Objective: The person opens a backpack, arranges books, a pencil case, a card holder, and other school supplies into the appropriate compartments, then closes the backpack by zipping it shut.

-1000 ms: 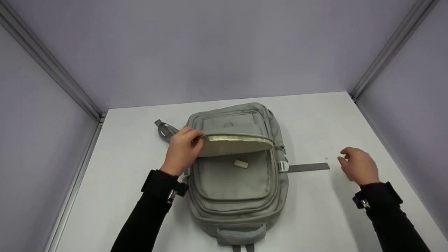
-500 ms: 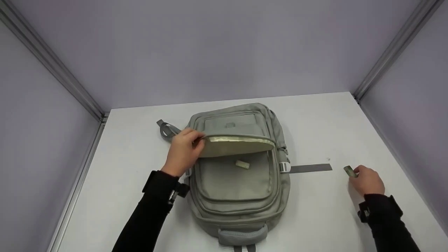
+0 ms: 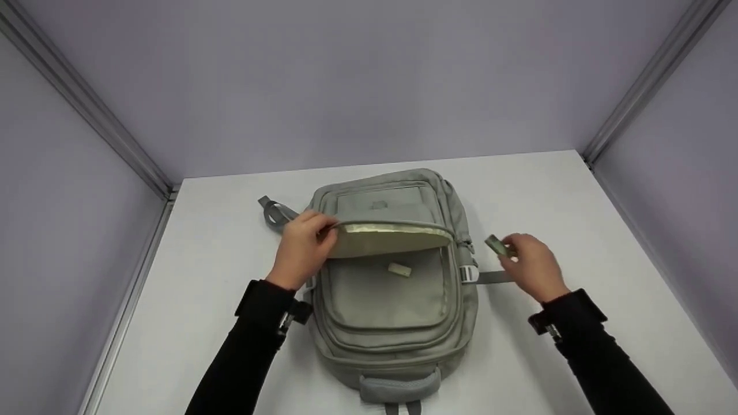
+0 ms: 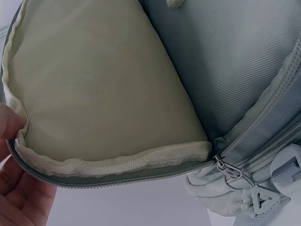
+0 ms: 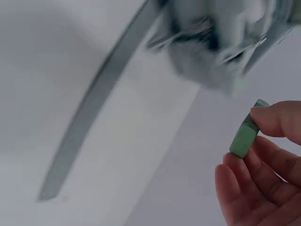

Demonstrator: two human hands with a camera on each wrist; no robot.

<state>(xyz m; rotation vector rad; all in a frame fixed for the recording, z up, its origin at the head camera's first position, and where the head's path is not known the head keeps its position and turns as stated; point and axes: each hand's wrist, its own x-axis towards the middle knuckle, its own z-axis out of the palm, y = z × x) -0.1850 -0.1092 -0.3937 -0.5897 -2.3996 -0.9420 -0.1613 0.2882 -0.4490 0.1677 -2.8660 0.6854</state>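
Observation:
A grey backpack (image 3: pixel 386 351) lies on the white table, its front pocket unzipped. My left hand (image 3: pixel 302 248) pinches the edge of the pocket flap (image 3: pixel 392 243) and holds it raised, baring the beige lining. Inside the pocket lies a small cream-coloured block (image 3: pixel 399 270). To the right of the bag, my right hand (image 3: pixel 533 265) pinches a small green block (image 5: pixel 244 140) between thumb and fingers, above the table. In the left wrist view, a zipper pull (image 4: pixel 264 199) hangs at the corner of the flap.
A flat grey strap (image 5: pixel 94 101) runs right from the bag's side buckle (image 3: pixel 469 274), partly under the right hand in the head view. Another strap (image 3: pixel 277 214) lies curled at upper left. The carry handle (image 3: pixel 399 387) faces the front. Pale walls (image 3: pixel 369 86) enclose the table.
My right hand has picked up the green block at the far right and brought it left, close to the bag. My left hand keeps holding the flap in the same place.

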